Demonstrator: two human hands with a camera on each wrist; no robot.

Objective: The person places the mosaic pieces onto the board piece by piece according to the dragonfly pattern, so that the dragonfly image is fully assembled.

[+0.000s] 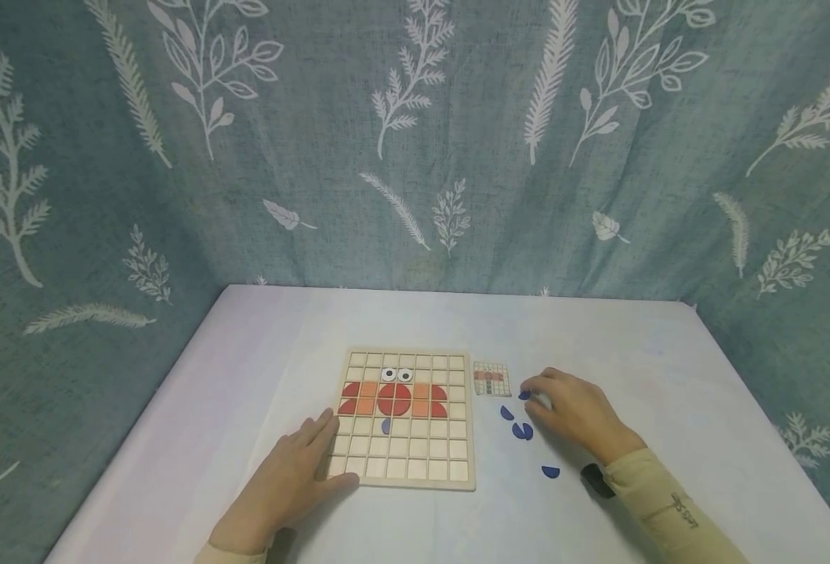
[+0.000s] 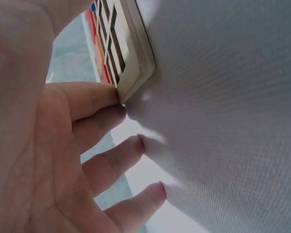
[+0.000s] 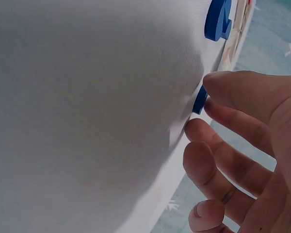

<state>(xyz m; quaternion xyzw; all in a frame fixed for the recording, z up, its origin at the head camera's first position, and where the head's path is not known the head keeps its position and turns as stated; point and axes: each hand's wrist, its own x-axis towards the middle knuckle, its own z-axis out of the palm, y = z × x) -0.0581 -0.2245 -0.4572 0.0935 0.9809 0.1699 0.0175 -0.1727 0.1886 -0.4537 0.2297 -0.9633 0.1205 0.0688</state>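
A square wooden grid board point(image 1: 418, 450) lies on the table. It carries red and orange pieces, two eye pieces point(image 1: 396, 375) and one blue half-circle piece point(image 1: 386, 426) below the red circle. My left hand point(image 1: 291, 474) rests at the board's lower left corner, fingers extended; in the left wrist view a fingertip touches the board's corner point(image 2: 136, 80). To the right of the board, my right hand point(image 1: 573, 407) has thumb and index finger at a blue half-circle piece point(image 3: 200, 100), seemingly pinching it at the tabletop. The fingertips partly hide that piece.
A small picture card point(image 1: 491, 378) with a similar pattern lies just right of the board. Several loose blue half-circle pieces, among them one nearer the front point(image 1: 551, 471), lie by the right hand. A patterned curtain point(image 1: 415, 157) surrounds the white table point(image 1: 288, 337).
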